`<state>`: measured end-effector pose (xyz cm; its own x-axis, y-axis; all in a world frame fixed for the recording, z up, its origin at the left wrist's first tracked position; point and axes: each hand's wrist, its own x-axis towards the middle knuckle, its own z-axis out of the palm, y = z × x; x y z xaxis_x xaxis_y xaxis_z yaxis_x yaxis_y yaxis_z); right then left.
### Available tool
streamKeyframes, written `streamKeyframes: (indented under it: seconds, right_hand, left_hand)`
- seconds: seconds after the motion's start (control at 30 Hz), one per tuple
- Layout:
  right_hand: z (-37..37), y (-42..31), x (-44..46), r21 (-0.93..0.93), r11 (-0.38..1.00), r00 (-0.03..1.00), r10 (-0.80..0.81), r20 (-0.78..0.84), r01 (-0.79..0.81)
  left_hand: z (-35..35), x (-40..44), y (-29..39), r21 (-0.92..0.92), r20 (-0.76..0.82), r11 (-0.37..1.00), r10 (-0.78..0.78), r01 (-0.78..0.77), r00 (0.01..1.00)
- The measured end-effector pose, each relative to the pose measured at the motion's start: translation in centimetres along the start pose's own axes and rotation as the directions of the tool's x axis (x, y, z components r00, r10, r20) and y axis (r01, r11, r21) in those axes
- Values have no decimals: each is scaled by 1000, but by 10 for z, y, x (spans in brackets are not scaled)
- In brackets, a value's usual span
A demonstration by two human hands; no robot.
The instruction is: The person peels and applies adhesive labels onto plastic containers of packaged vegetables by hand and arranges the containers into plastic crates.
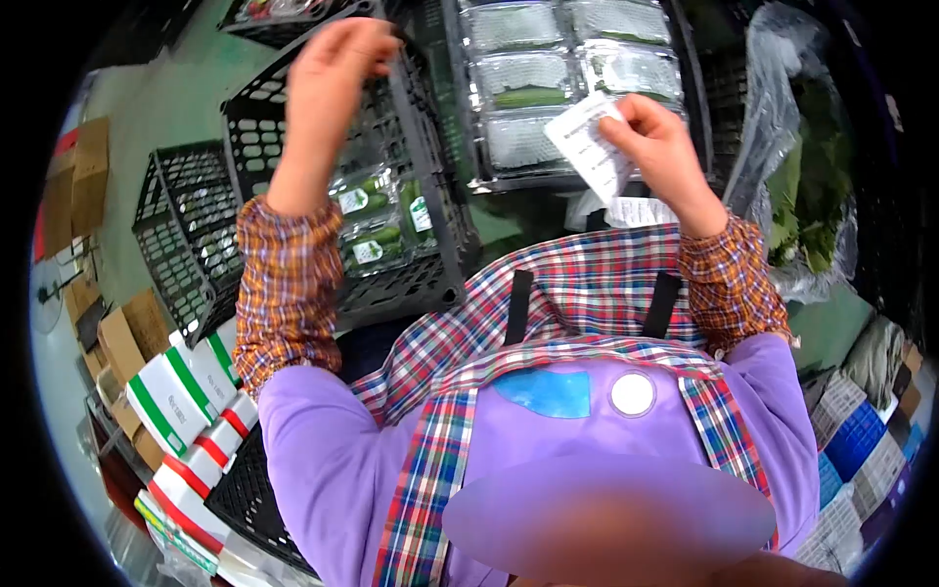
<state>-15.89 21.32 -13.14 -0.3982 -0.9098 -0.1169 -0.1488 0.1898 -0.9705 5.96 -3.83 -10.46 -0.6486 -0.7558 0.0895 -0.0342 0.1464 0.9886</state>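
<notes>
My right hand (650, 142) pinches a small sheet of printed white labels (590, 147) over a black crate (469, 98) of clear plastic packs. Through the clear lids, some packs (528, 95) show green vegetables. My left hand (342, 61) is raised over the far part of another black crate (427, 147); its fingers are curled together and blurred, and whatever they hold is too small to make out. Inside that crate lie packs of green vegetables (377, 245) with white-and-green labels. More printed paper (641, 212) lies by the near edge of the first crate, below my right hand.
An empty-looking black crate (186, 225) stands at the left. White boxes with green and red stripes (181, 396) and cardboard boxes (137, 333) are stacked lower left. Leafy greens in a clear bag (812, 186) sit at the right, above printed bundles (861, 430).
</notes>
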Motion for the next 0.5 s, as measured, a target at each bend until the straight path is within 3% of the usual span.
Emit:
streamKeyframes:
  seconds: [0.07, 0.2, 0.33, 0.43, 0.5]
  right_hand:
    - [2, -4, -3, 80, 997, 1000, -8, 20, 7]
    - [1, -1, -7, 127, 992, 1000, -21, -5, 22]
    - [-2, 2, -13, 37, 998, 999, 45, -31, -44]
    - [5, 9, -10, 176, 984, 998, -18, -58, 28]
    - [-4, 3, -13, 58, 996, 997, 69, -20, -68]
  left_hand:
    - [60, -17, 7, -63, 268, 992, -88, 109, 959]
    - [123, -40, 6, -72, 511, 964, -186, 257, 839]
    - [130, -42, 7, -59, 500, 959, -211, 276, 840]
    - [137, -42, -1, -68, 486, 957, -215, 282, 847]
    - [142, -41, -2, -42, 479, 958, -230, 283, 847]
